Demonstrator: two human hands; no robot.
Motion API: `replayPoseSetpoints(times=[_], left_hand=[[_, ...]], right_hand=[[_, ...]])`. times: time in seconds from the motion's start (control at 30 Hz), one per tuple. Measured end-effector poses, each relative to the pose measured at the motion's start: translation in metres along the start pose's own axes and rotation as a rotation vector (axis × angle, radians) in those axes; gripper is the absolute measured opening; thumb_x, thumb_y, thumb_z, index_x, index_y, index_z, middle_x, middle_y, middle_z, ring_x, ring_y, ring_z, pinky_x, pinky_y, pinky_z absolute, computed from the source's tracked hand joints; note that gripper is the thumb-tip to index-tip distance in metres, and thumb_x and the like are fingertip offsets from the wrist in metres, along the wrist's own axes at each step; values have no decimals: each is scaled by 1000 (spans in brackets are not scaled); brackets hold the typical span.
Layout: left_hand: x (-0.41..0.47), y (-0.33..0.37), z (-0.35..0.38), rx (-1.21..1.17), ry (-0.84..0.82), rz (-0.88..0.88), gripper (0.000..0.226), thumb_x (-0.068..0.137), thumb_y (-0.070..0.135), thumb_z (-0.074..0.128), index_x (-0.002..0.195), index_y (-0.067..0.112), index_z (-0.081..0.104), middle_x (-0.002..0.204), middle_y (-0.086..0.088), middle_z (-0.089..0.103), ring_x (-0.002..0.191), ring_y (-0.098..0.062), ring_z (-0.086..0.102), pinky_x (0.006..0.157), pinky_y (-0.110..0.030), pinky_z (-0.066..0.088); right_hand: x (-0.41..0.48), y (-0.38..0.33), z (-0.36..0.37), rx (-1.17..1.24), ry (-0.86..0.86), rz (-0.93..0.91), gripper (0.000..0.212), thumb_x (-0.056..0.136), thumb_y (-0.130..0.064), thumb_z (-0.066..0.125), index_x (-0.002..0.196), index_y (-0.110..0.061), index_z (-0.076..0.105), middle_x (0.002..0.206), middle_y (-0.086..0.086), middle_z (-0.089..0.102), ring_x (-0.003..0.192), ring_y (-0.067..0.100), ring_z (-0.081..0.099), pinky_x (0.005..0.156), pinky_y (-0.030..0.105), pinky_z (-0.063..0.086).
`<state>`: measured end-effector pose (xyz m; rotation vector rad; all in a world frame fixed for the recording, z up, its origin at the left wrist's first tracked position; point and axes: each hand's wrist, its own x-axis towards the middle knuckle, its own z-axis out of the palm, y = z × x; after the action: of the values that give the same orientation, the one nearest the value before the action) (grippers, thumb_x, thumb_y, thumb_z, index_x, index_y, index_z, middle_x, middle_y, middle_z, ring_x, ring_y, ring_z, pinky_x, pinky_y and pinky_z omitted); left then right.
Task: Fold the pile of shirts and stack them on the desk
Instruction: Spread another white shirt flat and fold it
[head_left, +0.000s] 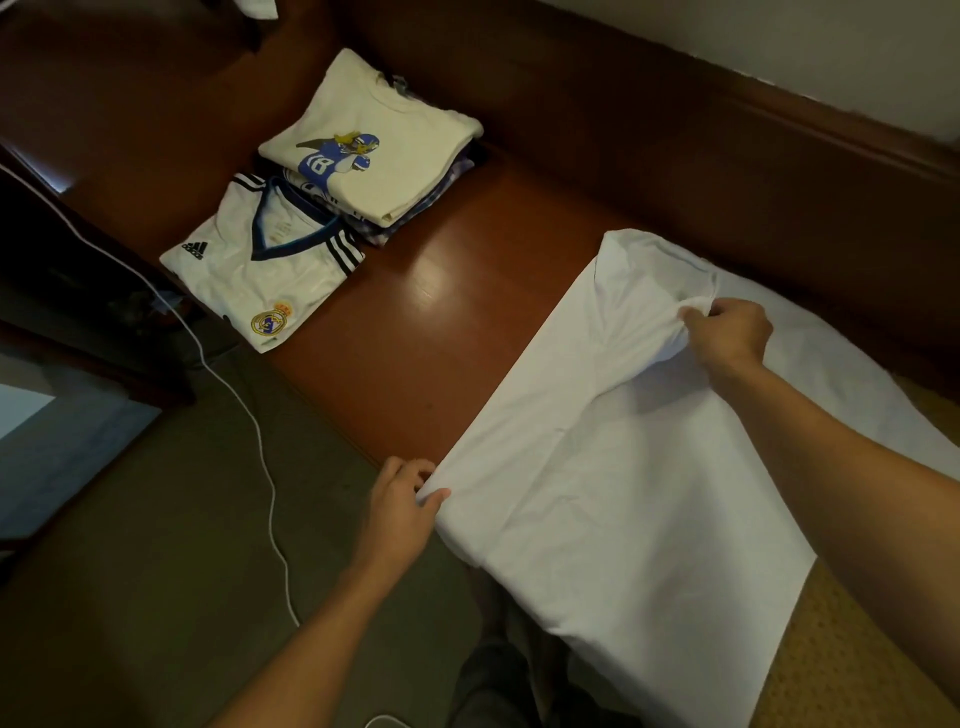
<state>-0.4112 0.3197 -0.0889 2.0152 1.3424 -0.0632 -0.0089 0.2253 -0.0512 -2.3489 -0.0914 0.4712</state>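
Note:
A plain white shirt (613, 483) lies spread over the right part of the reddish-brown desk (415, 332), its lower end hanging past the front edge. My left hand (402, 499) pinches the shirt's left edge at the desk's front. My right hand (727, 332) grips a bunch of fabric near the collar end. At the back left stands a stack of folded shirts with a cream shirt with a blue football-player print (374, 140) on top. A folded white football jersey with black stripes and a crest (265, 270) lies in front of that stack.
A white cable (249, 415) runs from the left down across the grey-green carpet (156, 571). Dark furniture (67, 291) stands at the left. A dark wooden back panel (675, 135) rises behind the desk, with a pale wall above it.

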Motion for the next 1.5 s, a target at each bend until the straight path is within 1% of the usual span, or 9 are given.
replayPoseSetpoints(times=[0.13, 0.33, 0.43, 0.63, 0.8, 0.97, 1.13, 1.27, 1.5], left_hand=[[7, 11, -1, -2, 24, -16, 16, 90, 32, 75, 97, 28, 61, 106, 11, 49, 93, -7, 56, 88, -33, 57], [14, 2, 9, 230, 95, 217, 43, 94, 47, 64, 133, 31, 57, 141, 7, 47, 124, -13, 43, 105, -36, 40], [28, 1, 20, 385, 74, 417, 51, 104, 45, 47, 152, 35, 38, 165, 11, 23, 152, -14, 18, 119, -48, 20], [58, 14, 30, 717, 54, 466, 69, 97, 49, 45, 160, 30, 23, 167, 5, 18, 156, -29, 9, 114, -76, 10], [75, 17, 23, 648, 96, 448, 58, 103, 51, 23, 158, 34, 28, 169, 2, 17, 157, -27, 6, 119, -68, 4], [84, 9, 17, 663, 54, 592, 58, 105, 52, 18, 159, 33, 28, 168, 9, 16, 156, -24, 15, 119, -64, 5], [87, 1, 14, 682, 22, 611, 60, 104, 55, 22, 160, 34, 22, 169, 11, 13, 156, -21, 12, 118, -67, 6], [89, 3, 12, 654, 10, 617, 60, 102, 56, 24, 159, 35, 26, 168, 12, 17, 156, -21, 15, 119, -65, 4], [92, 8, 13, 450, 75, 611, 51, 97, 51, 44, 146, 38, 47, 158, 16, 38, 150, -12, 28, 121, -65, 13]], right_hand=[[6, 3, 0, -217, -45, 116, 41, 96, -30, 69, 126, -2, 60, 126, 18, 62, 107, 36, 63, 96, 41, 52], [13, 6, 11, -472, 50, -192, 46, 98, -29, 65, 139, -12, 53, 140, 16, 49, 119, 37, 57, 94, 44, 51], [21, 1, 25, -624, -79, -397, 48, 100, -35, 61, 144, -20, 51, 147, 11, 49, 128, 34, 51, 103, 45, 47], [36, -2, 47, -967, -219, -496, 63, 102, -53, 44, 158, -32, 24, 165, 4, 21, 144, 34, 31, 114, 46, 35], [55, -29, 56, -786, -55, -472, 48, 103, -43, 48, 144, -18, 51, 149, 11, 49, 135, 32, 44, 110, 44, 37], [83, -66, 71, -561, -117, -360, 53, 100, -50, 54, 140, -16, 55, 149, 12, 49, 138, 34, 42, 112, 48, 37], [99, -74, 65, -215, -43, -281, 20, 98, -30, 64, 113, -17, 61, 116, 7, 65, 113, 31, 61, 105, 49, 47], [103, -61, 61, -473, -79, -223, 34, 100, -32, 60, 129, -15, 60, 134, 11, 61, 126, 35, 55, 110, 48, 36], [104, -69, 71, -548, 44, -457, 52, 99, -50, 55, 136, -13, 57, 138, 13, 58, 126, 34, 53, 105, 44, 41]])
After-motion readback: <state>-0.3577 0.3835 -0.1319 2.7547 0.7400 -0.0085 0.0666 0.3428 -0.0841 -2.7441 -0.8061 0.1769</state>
